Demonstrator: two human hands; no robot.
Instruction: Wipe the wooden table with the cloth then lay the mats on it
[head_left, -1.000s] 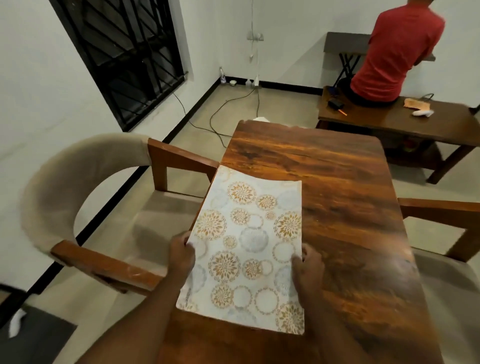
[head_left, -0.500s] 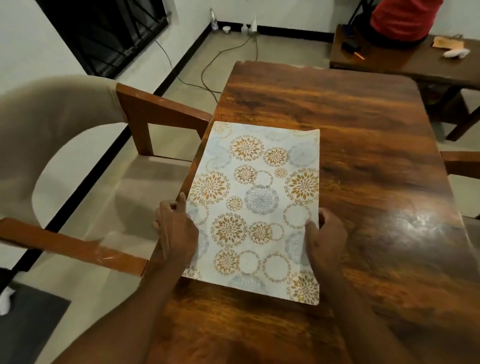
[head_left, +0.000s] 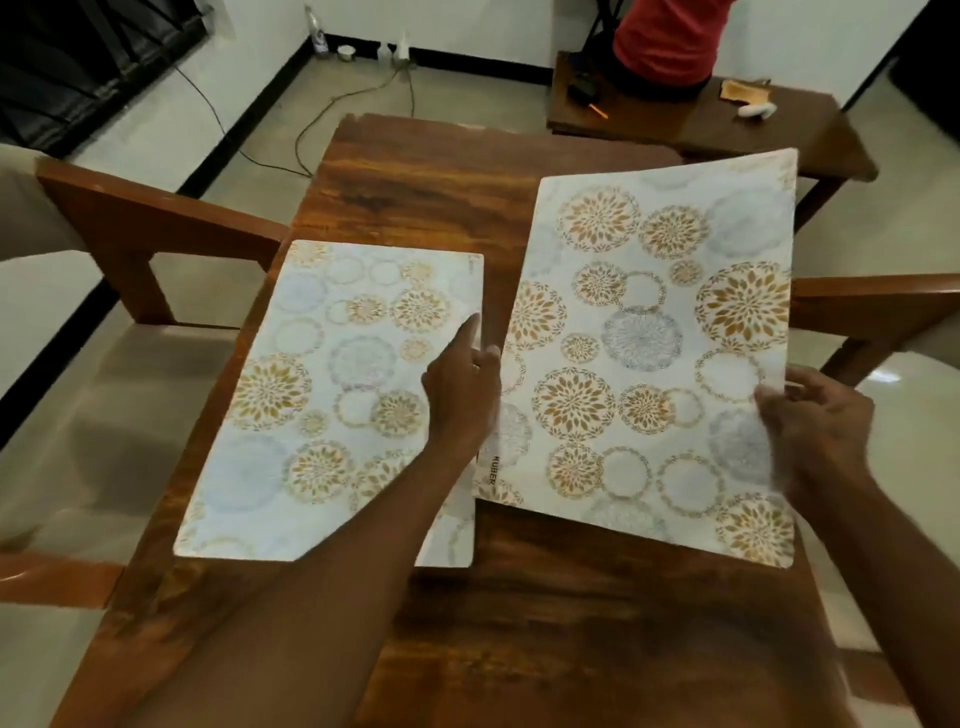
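One white mat with gold and grey flower circles (head_left: 332, 395) lies flat on the left side of the wooden table (head_left: 415, 176). A second mat of the same pattern (head_left: 644, 343) is held raised over the table's right side, its far end tilted up. My left hand (head_left: 462, 384) pinches that raised mat's left edge, the forefinger pointing out over the flat mat. My right hand (head_left: 810, 431) grips its right edge. No cloth is in view.
Wooden armchairs with pale seats stand at the left (head_left: 135, 244) and right (head_left: 878, 296) of the table. Beyond the far end a person in a red shirt (head_left: 670, 36) sits on a low wooden bench (head_left: 779, 130) holding small items. Cables run across the floor.
The stack of mats I held at the left has split: one stays flat on the left, and both hands have carried the other up and to the right.
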